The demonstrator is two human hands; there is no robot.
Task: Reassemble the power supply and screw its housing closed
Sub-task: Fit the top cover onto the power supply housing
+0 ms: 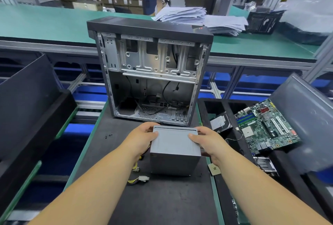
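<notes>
I saw the open computer case [151,73] standing upright at the far end of the dark work mat [162,197], its side off and the bare metal inside facing me. To the right, a green motherboard [266,125] lay tilted in a black tray [227,106], with a hard drive [220,123] beside it. Just in front of the case sat the grey power supply [174,151], resting on the mat between my hands. My left hand [142,138] gripped its left side, thumb curled over the top edge; my right hand [207,140] held the right side the same way, thumb on the lid. Yellow wires with white connectors [142,179] trailed out at its lower left. A few small dark screws [108,135] lay on the mat to the left.
</notes>
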